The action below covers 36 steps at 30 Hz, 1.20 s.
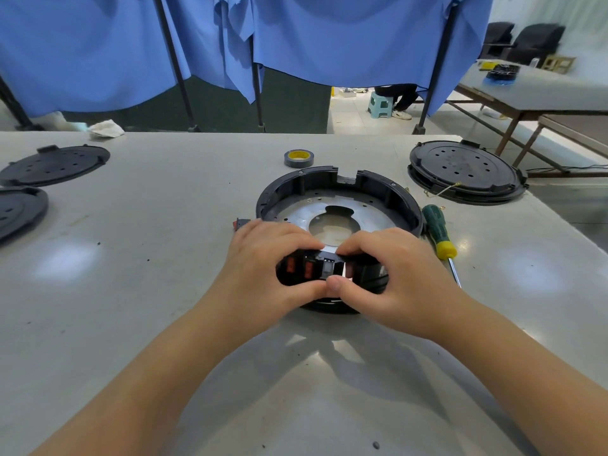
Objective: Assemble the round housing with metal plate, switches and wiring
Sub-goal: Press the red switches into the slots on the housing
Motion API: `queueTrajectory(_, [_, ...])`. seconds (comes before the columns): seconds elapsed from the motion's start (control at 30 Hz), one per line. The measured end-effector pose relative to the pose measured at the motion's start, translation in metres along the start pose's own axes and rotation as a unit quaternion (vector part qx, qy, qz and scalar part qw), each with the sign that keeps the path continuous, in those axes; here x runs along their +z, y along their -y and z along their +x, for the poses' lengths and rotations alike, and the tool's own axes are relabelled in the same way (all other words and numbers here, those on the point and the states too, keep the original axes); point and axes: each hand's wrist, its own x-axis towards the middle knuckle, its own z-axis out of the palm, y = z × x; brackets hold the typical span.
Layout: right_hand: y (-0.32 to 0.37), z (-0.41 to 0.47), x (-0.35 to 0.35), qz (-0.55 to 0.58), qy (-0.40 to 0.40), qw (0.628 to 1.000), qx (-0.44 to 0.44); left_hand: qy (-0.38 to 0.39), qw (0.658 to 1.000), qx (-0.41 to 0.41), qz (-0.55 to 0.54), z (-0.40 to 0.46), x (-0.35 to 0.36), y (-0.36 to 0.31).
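Observation:
A round black housing (332, 182) lies at the middle of the table, with a silver metal plate (371, 215) seated inside it. Two red rocker switches (299, 268) show in its near wall. My left hand (266, 255) grips that near wall, fingers over the top edge and thumb under the switches. My right hand (394, 271) grips the same wall to the right, its thumb pressing by an unfilled switch slot (329, 268). Another red switch (238, 223) lies on the table, just left of the housing. No wiring shows inside the housing.
A green and yellow screwdriver (439, 232) lies right of the housing. A grey tape roll (298, 158) stands behind it. A stack of black round covers (465, 172) with a yellow wire sits at the back right, and two more covers (56, 164) lie at the left edge.

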Motion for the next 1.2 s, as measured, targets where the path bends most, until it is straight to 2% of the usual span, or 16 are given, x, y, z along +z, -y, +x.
queueTrajectory(0.37, [0.0013,-0.0009,0.0026,0.003,-0.023,1.0,0.011,-0.005,1.0,0.014,-0.014,0.0039,0.0003,0.005])
queueTrajectory(0.53, [0.0045,0.0,0.0042,0.039,-0.015,0.998,-0.056,0.0,0.999,0.016,-0.029,0.0036,-0.0003,0.0056])
queueTrajectory(0.63, [0.0033,0.0002,0.0044,0.05,-0.02,0.997,-0.064,-0.006,0.999,0.021,-0.026,0.0037,0.0,0.0061])
queueTrajectory(0.77, [0.0038,0.0001,0.0037,0.026,-0.03,0.997,-0.065,-0.006,0.999,0.024,-0.02,0.0039,0.0,0.0069])
queueTrajectory(1.2, [0.008,0.0022,-0.0008,-0.039,0.008,0.995,-0.095,0.01,1.0,0.015,-0.015,0.0049,-0.0031,0.0068])
